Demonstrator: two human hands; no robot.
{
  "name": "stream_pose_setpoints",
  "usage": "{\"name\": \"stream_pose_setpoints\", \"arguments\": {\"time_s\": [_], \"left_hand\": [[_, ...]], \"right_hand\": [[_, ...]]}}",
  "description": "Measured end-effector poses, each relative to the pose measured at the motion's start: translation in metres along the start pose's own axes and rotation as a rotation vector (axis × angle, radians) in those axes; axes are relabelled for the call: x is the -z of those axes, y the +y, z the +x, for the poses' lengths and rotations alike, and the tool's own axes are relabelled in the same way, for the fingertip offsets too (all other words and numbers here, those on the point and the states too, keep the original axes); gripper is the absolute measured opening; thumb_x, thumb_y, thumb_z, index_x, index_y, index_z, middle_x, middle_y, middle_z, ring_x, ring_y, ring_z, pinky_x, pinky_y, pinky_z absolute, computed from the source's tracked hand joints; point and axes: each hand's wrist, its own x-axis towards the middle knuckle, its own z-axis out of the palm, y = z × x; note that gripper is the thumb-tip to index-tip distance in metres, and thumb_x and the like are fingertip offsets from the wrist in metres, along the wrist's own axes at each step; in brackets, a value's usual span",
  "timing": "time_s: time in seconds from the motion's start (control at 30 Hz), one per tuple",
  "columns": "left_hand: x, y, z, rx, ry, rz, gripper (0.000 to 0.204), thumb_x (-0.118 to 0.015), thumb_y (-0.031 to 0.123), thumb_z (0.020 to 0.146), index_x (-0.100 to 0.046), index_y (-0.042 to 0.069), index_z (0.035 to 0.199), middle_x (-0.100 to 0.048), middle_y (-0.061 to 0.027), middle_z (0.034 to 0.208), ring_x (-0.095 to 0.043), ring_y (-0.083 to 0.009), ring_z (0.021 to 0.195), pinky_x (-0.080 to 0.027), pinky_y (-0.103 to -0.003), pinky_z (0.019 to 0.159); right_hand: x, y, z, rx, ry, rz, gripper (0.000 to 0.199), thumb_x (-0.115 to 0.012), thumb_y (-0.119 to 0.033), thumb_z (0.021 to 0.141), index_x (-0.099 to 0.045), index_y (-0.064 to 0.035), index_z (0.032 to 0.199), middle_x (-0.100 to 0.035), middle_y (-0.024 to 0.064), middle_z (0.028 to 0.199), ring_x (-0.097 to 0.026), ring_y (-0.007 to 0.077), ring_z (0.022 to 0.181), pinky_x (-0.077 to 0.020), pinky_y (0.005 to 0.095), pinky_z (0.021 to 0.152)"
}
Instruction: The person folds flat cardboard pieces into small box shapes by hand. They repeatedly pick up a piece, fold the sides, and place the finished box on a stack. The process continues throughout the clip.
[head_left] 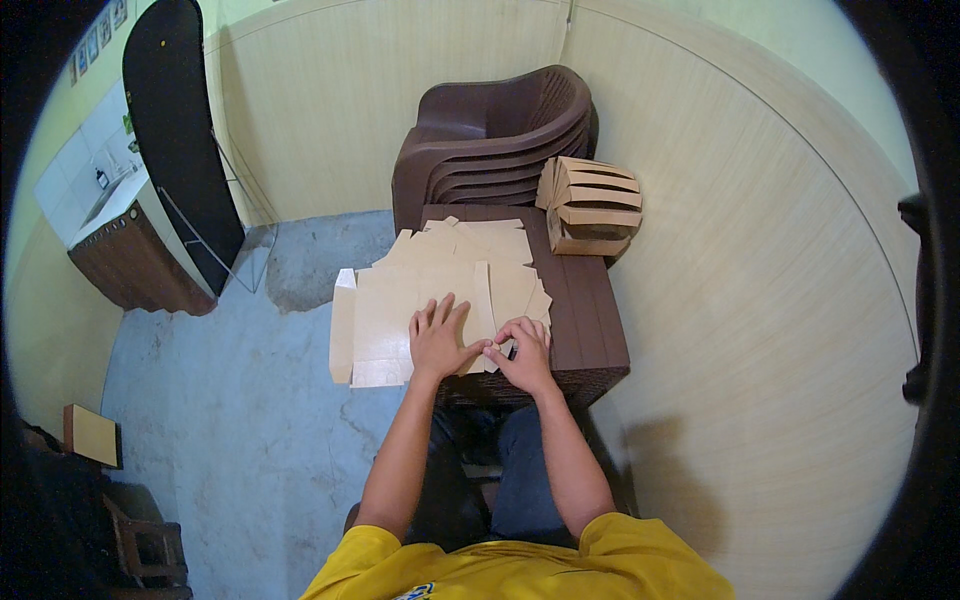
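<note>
A flat, unfolded cardboard box (385,310) lies at the front of the brown table (588,320), its left part reaching past the table's edge. Palm down, my left hand (438,345) rests on the sheet with its fingers spread. Beside it, my right hand (527,358) pinches the right-hand flap near the front corner, fingers curled and thumb close to my left thumb. The pinched edge is mostly hidden by the fingers. Under and behind this sheet are more flat cardboard pieces (480,240), overlapping loosely.
Folded cardboard boxes (597,210) sit in a bundle at the table's back right. Stacked brown plastic chairs (500,140) stand behind the table. A wooden-toned wall (760,300) runs along the right. Far left are a black ironing board (180,130) and a curtained sink counter (145,245).
</note>
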Motion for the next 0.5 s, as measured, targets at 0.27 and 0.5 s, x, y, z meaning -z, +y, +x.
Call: {"name": "stream_pose_setpoints", "arguments": {"time_s": [0.27, 0.5], "left_hand": [[-0.0057, -0.0021, -0.0015, -0.017, 0.056, -0.004, 0.095, -0.074, 0.082, 0.081, -0.061, 0.025, 0.156, -0.044, -0.0059, 0.173, -0.033, -0.0381, 0.161, -0.021, -0.057, 0.131], [-0.0015, 0.0019, -0.0001, 0.004, 0.009, -0.001, 0.097, -0.07, 0.084, 0.083, -0.06, 0.024, 0.158, -0.042, -0.0066, 0.174, -0.032, -0.038, 0.162, -0.019, -0.057, 0.132]], "right_hand": [[-0.0004, -0.0043, 0.0025, -0.031, -0.011, -0.025, 0.034, -0.092, -0.026, 0.083, -0.069, -0.0154, 0.105, -0.064, 0.0032, 0.123, -0.052, 0.032, 0.128, -0.0344, 0.0483, 0.113], [-0.0007, 0.0042, 0.0047, -0.072, -0.023, 0.052, 0.035, -0.089, -0.008, 0.08, -0.062, -0.0134, 0.102, -0.064, 0.0042, 0.122, -0.053, 0.0321, 0.126, -0.037, 0.0468, 0.112]]}}
